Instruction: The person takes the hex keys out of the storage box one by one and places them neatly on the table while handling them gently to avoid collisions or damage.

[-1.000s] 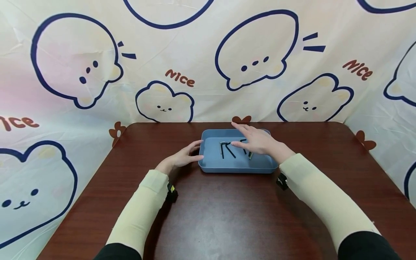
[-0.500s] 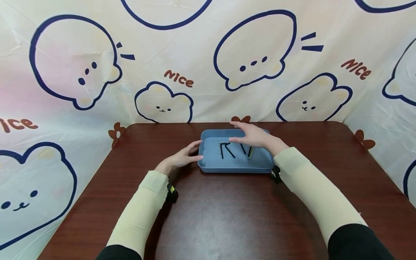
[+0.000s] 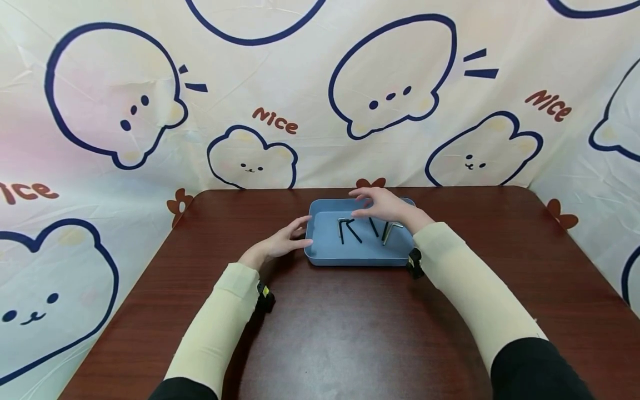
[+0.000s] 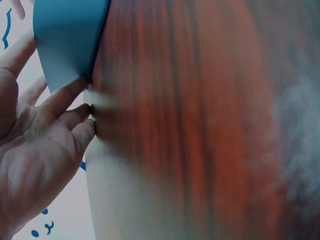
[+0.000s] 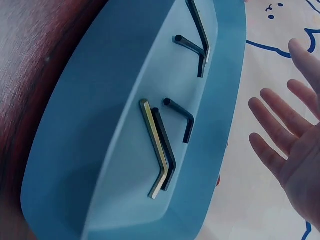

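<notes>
A blue rectangular tray [image 3: 362, 261] lies on the table, with several L-shaped hex keys in it. Two black hex keys [image 3: 354, 231] lie in its left half. A gold-toned hex key [image 5: 156, 142] lies alongside a black hex key [image 5: 167, 145] in the right half, and another black hex key [image 5: 186, 114] is close by. My left hand [image 3: 272, 245] touches the tray's left end with loosely extended fingers; the left wrist view shows this hand [image 4: 45, 135] against the tray wall [image 4: 70, 40]. My right hand [image 3: 384, 205] hovers over the tray's far side, fingers apart, holding nothing.
The tray rests near the far edge of a dark brown wooden table [image 3: 320, 333]. Behind and beside the table hangs a pale cloth [image 3: 315, 72] printed with cartoon bears. Each wrist wears a small black camera [image 3: 265, 297].
My right hand has shifted left across the tray, with its fingers a little more bent, uncovering more of the right-hand hex keys. My left hand and the tray stay in place.
</notes>
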A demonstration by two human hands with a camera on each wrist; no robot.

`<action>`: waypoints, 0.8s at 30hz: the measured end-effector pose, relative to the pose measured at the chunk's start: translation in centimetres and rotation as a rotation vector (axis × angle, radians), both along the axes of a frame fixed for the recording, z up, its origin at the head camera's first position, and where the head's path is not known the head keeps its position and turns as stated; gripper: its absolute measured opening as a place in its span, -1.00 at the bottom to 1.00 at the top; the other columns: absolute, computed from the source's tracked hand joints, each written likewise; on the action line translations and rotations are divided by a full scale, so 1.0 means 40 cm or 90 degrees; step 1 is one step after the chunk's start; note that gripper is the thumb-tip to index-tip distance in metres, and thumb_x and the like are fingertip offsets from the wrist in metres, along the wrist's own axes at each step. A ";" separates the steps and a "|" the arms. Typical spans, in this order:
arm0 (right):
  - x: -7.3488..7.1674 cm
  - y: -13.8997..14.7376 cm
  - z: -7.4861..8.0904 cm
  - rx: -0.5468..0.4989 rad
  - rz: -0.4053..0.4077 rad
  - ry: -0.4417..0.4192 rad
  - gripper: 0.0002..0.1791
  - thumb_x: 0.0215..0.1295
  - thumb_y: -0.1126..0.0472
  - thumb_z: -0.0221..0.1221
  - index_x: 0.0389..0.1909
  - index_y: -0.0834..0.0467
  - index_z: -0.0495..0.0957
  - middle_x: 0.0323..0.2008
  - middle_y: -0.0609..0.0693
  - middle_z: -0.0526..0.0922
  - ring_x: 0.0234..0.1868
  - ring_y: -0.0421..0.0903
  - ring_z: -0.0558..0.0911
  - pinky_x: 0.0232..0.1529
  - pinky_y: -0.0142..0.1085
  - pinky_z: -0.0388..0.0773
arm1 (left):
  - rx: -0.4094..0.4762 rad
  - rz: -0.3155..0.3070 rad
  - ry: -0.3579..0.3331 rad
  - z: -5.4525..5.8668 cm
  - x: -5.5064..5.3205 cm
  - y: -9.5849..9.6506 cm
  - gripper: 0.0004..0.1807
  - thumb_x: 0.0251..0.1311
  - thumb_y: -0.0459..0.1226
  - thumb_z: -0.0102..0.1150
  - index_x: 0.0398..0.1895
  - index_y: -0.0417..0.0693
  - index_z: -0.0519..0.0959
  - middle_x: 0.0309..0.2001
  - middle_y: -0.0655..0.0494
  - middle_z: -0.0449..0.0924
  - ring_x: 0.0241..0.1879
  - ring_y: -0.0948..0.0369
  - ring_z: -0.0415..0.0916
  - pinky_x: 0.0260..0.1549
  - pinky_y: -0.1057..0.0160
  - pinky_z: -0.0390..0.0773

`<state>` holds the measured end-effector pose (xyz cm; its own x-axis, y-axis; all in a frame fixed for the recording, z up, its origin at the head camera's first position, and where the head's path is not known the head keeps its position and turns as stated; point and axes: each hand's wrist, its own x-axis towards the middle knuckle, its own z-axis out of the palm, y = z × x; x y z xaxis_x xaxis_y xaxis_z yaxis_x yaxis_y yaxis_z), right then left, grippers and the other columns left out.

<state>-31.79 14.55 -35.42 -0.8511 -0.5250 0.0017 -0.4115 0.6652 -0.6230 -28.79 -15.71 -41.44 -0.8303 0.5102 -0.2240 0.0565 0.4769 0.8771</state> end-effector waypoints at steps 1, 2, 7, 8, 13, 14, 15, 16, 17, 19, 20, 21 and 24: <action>-0.001 -0.003 -0.001 -0.009 0.001 -0.002 -0.36 0.30 0.08 0.27 0.36 0.13 0.35 0.20 0.20 0.49 0.14 0.10 0.52 0.12 0.02 0.43 | 0.000 0.000 -0.001 0.000 0.000 0.000 -0.20 0.38 -0.20 0.11 0.55 0.03 -0.09 0.51 -0.18 -0.09 0.47 -0.07 -0.10 0.33 -0.21 -0.07; -0.001 -0.006 -0.002 -0.019 0.002 -0.004 -0.38 0.30 0.10 0.27 0.35 0.14 0.37 0.18 0.21 0.50 0.13 0.11 0.54 0.11 0.01 0.44 | -0.001 0.001 -0.001 0.000 0.000 0.000 -0.20 0.38 -0.20 0.11 0.55 0.03 -0.09 0.51 -0.17 -0.08 0.47 -0.07 -0.10 0.33 -0.20 -0.06; -0.010 -0.019 -0.012 -0.057 0.016 -0.013 -0.45 0.28 0.18 0.29 0.26 0.26 0.45 0.12 0.26 0.55 0.08 0.15 0.57 0.07 -0.02 0.48 | -0.006 0.006 -0.005 -0.003 -0.001 0.001 -0.20 0.38 -0.20 0.12 0.55 0.06 -0.07 0.50 -0.17 -0.06 0.47 -0.05 -0.08 0.33 -0.20 -0.04; -0.013 -0.021 -0.015 -0.060 0.016 -0.016 -0.46 0.28 0.18 0.29 0.24 0.27 0.46 0.12 0.25 0.55 0.08 0.13 0.57 0.06 -0.03 0.48 | -0.007 0.007 -0.006 -0.003 -0.001 0.001 -0.21 0.38 -0.20 0.12 0.55 0.07 -0.07 0.50 -0.16 -0.05 0.47 -0.04 -0.07 0.33 -0.19 -0.04; -0.028 -0.031 -0.027 -0.062 0.014 -0.031 -0.48 0.27 0.18 0.31 0.21 0.27 0.50 0.11 0.21 0.56 0.11 0.08 0.56 0.08 -0.05 0.47 | -0.011 0.006 -0.006 -0.007 -0.004 0.000 -0.20 0.38 -0.19 0.12 0.55 0.09 -0.08 0.50 -0.15 -0.05 0.47 -0.03 -0.07 0.33 -0.19 -0.03; -0.031 -0.033 -0.029 -0.061 0.014 -0.033 -0.49 0.27 0.18 0.30 0.21 0.27 0.50 0.12 0.21 0.56 0.11 0.07 0.55 0.08 -0.05 0.47 | -0.012 0.004 -0.005 -0.008 -0.005 -0.001 -0.20 0.38 -0.18 0.12 0.55 0.09 -0.08 0.51 -0.15 -0.06 0.47 -0.04 -0.07 0.33 -0.19 -0.03; -0.034 -0.035 -0.031 -0.060 0.015 -0.034 -0.49 0.27 0.18 0.30 0.21 0.27 0.50 0.12 0.21 0.56 0.12 0.07 0.55 0.09 -0.06 0.46 | -0.013 0.004 -0.005 -0.009 -0.006 -0.001 -0.20 0.38 -0.17 0.12 0.55 0.09 -0.08 0.51 -0.16 -0.06 0.47 -0.04 -0.08 0.33 -0.19 -0.03; -0.036 -0.037 -0.032 -0.060 0.015 -0.034 -0.50 0.28 0.19 0.29 0.21 0.28 0.50 0.12 0.21 0.56 0.12 0.07 0.54 0.09 -0.06 0.46 | -0.015 0.003 -0.004 -0.009 -0.007 -0.001 -0.20 0.38 -0.17 0.12 0.55 0.09 -0.08 0.51 -0.16 -0.07 0.47 -0.05 -0.08 0.33 -0.19 -0.03; -0.038 -0.039 -0.033 -0.059 0.013 -0.037 -0.50 0.28 0.19 0.29 0.20 0.28 0.50 0.12 0.21 0.56 0.12 0.07 0.55 0.09 -0.06 0.46 | -0.017 0.004 -0.005 -0.010 -0.007 -0.002 -0.19 0.38 -0.16 0.13 0.55 0.10 -0.08 0.51 -0.16 -0.07 0.47 -0.04 -0.08 0.33 -0.19 -0.04; -0.042 -0.044 -0.034 -0.059 0.010 -0.039 -0.51 0.28 0.20 0.29 0.19 0.28 0.51 0.12 0.20 0.57 0.11 0.06 0.54 0.09 -0.06 0.46 | -0.020 0.003 -0.005 -0.010 -0.008 -0.002 -0.19 0.38 -0.16 0.13 0.55 0.10 -0.08 0.50 -0.17 -0.07 0.47 -0.05 -0.09 0.33 -0.19 -0.04; -0.043 -0.046 -0.035 -0.060 0.009 -0.042 -0.52 0.28 0.20 0.29 0.19 0.28 0.51 0.12 0.19 0.57 0.11 0.06 0.54 0.09 -0.07 0.45 | -0.021 0.002 -0.004 -0.010 -0.008 -0.003 -0.20 0.38 -0.16 0.12 0.55 0.10 -0.08 0.50 -0.18 -0.07 0.47 -0.06 -0.09 0.33 -0.20 -0.05; -0.044 -0.048 -0.035 -0.063 0.008 -0.043 -0.52 0.29 0.21 0.28 0.19 0.28 0.51 0.12 0.19 0.57 0.11 0.06 0.54 0.09 -0.06 0.45 | -0.021 0.004 -0.005 -0.009 -0.008 -0.003 -0.20 0.38 -0.17 0.13 0.55 0.11 -0.08 0.50 -0.18 -0.06 0.47 -0.05 -0.09 0.33 -0.19 -0.05; -0.045 -0.055 -0.038 -0.072 0.001 -0.055 -0.53 0.28 0.22 0.29 0.17 0.29 0.52 0.11 0.19 0.57 0.12 0.07 0.53 0.10 -0.06 0.44 | -0.020 0.006 -0.006 -0.007 -0.007 -0.002 -0.20 0.37 -0.17 0.13 0.55 0.12 -0.08 0.50 -0.16 -0.06 0.47 -0.04 -0.09 0.33 -0.19 -0.06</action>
